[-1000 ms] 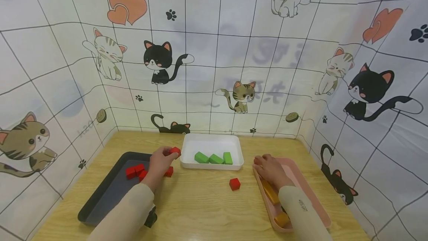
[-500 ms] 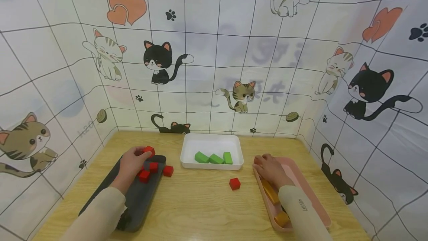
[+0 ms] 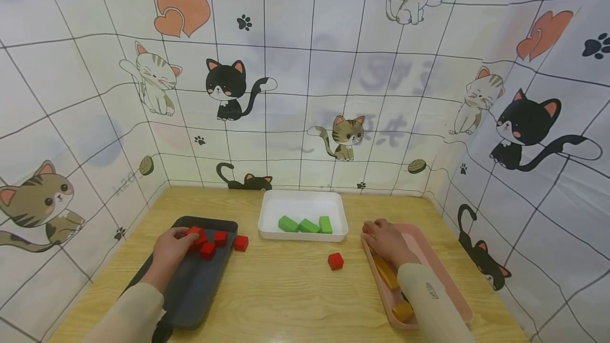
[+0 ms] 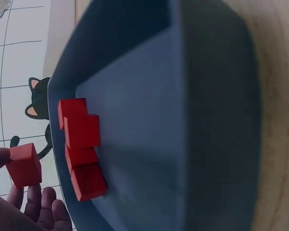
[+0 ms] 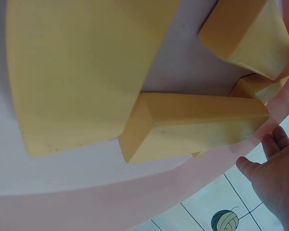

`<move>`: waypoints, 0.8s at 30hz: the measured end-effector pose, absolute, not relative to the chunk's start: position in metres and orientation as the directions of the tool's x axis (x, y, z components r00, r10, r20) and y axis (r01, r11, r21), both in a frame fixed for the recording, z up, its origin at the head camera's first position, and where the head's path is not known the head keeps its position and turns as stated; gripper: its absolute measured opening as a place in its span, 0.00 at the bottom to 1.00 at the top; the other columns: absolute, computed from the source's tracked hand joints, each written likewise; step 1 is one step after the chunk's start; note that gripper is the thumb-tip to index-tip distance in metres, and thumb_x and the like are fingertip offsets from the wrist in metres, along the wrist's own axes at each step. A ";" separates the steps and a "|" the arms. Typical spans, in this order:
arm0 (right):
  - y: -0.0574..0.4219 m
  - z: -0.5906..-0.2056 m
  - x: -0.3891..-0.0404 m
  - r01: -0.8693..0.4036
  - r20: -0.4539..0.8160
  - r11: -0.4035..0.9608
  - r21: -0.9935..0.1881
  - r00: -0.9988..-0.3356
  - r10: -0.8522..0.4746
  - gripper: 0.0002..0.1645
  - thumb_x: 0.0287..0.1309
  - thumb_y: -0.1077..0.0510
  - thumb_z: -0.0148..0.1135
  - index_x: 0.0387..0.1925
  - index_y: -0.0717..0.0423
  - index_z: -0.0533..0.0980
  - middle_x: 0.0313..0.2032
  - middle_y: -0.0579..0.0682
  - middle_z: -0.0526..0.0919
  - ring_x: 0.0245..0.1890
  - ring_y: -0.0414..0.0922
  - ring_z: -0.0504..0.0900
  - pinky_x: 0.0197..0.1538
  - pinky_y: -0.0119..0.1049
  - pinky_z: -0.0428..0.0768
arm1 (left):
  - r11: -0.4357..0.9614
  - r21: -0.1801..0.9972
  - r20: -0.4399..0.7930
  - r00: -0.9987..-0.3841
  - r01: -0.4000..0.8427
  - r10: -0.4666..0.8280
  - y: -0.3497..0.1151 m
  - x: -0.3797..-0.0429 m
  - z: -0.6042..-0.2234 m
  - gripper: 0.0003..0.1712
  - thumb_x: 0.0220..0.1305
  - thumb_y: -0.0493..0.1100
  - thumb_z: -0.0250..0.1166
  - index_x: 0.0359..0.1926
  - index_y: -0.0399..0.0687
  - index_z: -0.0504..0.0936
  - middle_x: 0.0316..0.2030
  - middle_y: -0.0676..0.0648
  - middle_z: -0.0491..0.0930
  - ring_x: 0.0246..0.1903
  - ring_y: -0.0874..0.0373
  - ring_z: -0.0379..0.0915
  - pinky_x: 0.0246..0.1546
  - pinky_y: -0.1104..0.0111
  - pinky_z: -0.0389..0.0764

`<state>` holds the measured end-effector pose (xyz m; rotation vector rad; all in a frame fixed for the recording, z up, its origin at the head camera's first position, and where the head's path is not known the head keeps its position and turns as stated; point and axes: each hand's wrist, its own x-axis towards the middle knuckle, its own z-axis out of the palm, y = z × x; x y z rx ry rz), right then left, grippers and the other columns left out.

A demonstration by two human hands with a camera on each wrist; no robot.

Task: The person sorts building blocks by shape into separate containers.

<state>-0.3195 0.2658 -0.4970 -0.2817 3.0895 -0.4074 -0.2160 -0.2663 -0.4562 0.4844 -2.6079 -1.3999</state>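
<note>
My left hand (image 3: 172, 250) pinches a red cube (image 4: 24, 165) between thumb and fingers, over the far end of the dark grey tray (image 3: 195, 300). Several more red cubes (image 4: 82, 132) lie in that tray, close under the hand in the head view. On the right, my right hand (image 3: 388, 242) rests at the left rim of the pink tray (image 3: 445, 274), its fingers loosely bent. Yellow-orange blocks (image 5: 197, 125) lie in the pink tray, partly hidden by the right hand and sleeve in the head view.
At the back middle stands a white tray (image 3: 305, 205) with green blocks (image 3: 308, 226). One red cube (image 3: 241, 243) sits beside the grey tray's right edge. Another loose red cube (image 3: 335, 261) lies on the wooden table (image 3: 286, 295), left of the pink tray. A cat-patterned cloth surrounds the table.
My left hand has moved left with the red cube, from beside the white tray to over the grey tray, then lower towards the cubes there. The right hand has stayed in place.
</note>
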 end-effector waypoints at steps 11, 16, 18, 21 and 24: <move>0.265 -0.496 -0.318 -0.176 0.020 0.948 -0.267 -0.984 -0.177 0.32 0.70 0.42 0.54 0.70 0.50 0.67 0.65 0.66 0.64 0.61 0.66 0.68 0.63 0.65 0.65 | 0.501 0.826 -0.044 -0.916 -0.258 -0.399 -0.269 -0.208 -0.470 0.33 0.66 0.48 0.60 0.61 0.25 0.68 0.55 0.24 0.73 0.50 0.35 0.72 0.47 0.49 0.75; 0.265 -0.496 -0.318 -0.160 0.006 0.950 -0.268 -0.986 -0.165 0.32 0.70 0.42 0.54 0.70 0.49 0.67 0.66 0.65 0.64 0.62 0.66 0.67 0.64 0.65 0.65 | 0.510 0.820 -0.022 -0.905 -0.260 -0.425 -0.265 -0.211 -0.468 0.35 0.65 0.48 0.60 0.63 0.26 0.67 0.55 0.24 0.73 0.49 0.36 0.73 0.45 0.51 0.77; 0.265 -0.496 -0.318 -0.153 0.001 0.951 -0.269 -0.987 -0.159 0.31 0.70 0.43 0.55 0.70 0.49 0.67 0.66 0.65 0.63 0.61 0.66 0.67 0.64 0.65 0.65 | 0.523 0.815 -0.007 -0.906 -0.251 -0.424 -0.262 -0.214 -0.466 0.34 0.65 0.48 0.60 0.63 0.27 0.67 0.54 0.25 0.74 0.48 0.36 0.74 0.44 0.52 0.77; 0.265 -0.495 -0.317 -0.148 -0.002 0.951 -0.272 -0.988 -0.155 0.31 0.70 0.43 0.55 0.69 0.49 0.67 0.66 0.65 0.63 0.62 0.66 0.67 0.63 0.65 0.65 | 0.515 0.822 -0.011 -0.912 -0.242 -0.410 -0.257 -0.217 -0.462 0.34 0.65 0.48 0.61 0.64 0.28 0.67 0.55 0.26 0.73 0.50 0.35 0.72 0.46 0.50 0.76; 0.264 -0.495 -0.317 -0.153 0.002 0.950 -0.272 -0.987 -0.158 0.31 0.70 0.43 0.55 0.69 0.49 0.67 0.66 0.65 0.63 0.62 0.66 0.67 0.64 0.65 0.65 | 0.515 0.825 -0.016 -0.919 -0.235 -0.394 -0.250 -0.220 -0.458 0.34 0.65 0.48 0.61 0.65 0.30 0.67 0.56 0.26 0.72 0.52 0.34 0.71 0.48 0.47 0.74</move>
